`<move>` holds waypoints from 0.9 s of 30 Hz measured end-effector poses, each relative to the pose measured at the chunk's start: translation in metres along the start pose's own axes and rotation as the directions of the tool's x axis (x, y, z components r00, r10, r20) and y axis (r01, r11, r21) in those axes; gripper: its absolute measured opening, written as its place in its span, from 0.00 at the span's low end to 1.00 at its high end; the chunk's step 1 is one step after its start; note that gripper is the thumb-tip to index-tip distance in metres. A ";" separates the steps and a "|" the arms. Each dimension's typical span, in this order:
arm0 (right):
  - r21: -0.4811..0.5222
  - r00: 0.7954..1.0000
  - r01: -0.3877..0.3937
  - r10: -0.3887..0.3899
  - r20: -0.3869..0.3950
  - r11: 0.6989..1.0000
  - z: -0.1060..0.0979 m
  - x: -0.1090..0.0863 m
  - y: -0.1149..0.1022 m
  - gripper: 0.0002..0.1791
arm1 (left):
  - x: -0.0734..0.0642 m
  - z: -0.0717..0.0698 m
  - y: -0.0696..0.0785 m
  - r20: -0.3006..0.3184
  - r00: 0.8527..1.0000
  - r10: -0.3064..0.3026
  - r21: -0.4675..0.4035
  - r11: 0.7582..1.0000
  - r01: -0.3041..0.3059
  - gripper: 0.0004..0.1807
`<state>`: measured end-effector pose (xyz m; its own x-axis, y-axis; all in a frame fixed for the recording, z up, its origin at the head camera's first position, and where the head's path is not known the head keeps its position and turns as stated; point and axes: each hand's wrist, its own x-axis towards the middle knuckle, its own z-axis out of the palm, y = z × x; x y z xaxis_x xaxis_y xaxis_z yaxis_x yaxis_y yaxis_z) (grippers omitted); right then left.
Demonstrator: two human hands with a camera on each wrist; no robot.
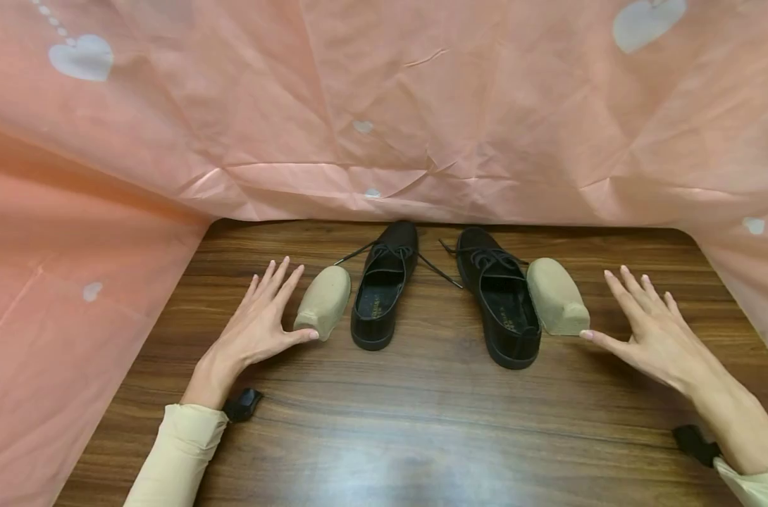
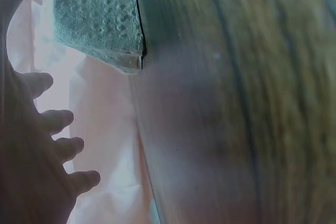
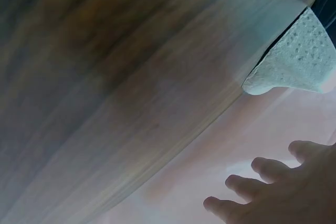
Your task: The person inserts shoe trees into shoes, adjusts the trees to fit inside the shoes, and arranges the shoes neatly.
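Two black lace-up shoes stand on the wooden table, toes away from me, laces loosely spread. Beside the left shoe lies a beige molded-pulp shoe insert; another beige insert lies against the right shoe's outer side. My left hand is spread with straight fingers just left of its insert, the thumb tip at the insert's near end; contact is unclear. On the other side my right hand is likewise spread, its thumb close to the near corner of the right insert. Neither hand holds anything.
The brown wooden table lies under everything. A pink cloth with pale hearts hangs behind its back edge and along both sides. Black wrist devices sit at both cuffs.
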<state>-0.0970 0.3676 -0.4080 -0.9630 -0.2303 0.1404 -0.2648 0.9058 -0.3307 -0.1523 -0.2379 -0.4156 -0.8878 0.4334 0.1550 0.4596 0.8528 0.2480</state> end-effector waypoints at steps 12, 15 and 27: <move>0.048 0.996 0.084 -0.082 -0.043 0.995 0.002 0.009 -0.004 0.73 | 0.006 0.001 0.008 -0.033 0.998 0.048 -0.013 0.999 -0.049 0.65; 0.070 0.994 0.104 -0.102 -0.044 0.992 0.004 0.013 -0.005 0.73 | 0.006 0.002 0.010 -0.040 0.998 0.055 -0.012 0.998 -0.056 0.65; 0.235 0.999 0.012 -0.022 0.039 0.972 0.001 0.018 -0.011 0.66 | 0.014 0.002 0.021 -0.067 0.994 0.086 -0.073 0.993 -0.091 0.65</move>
<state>-0.1115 0.3533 -0.4031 -0.9583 -0.2635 0.1108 -0.2807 0.7942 -0.5389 -0.1554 -0.2134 -0.4097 -0.8412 0.4849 0.2393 0.5391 0.7863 0.3019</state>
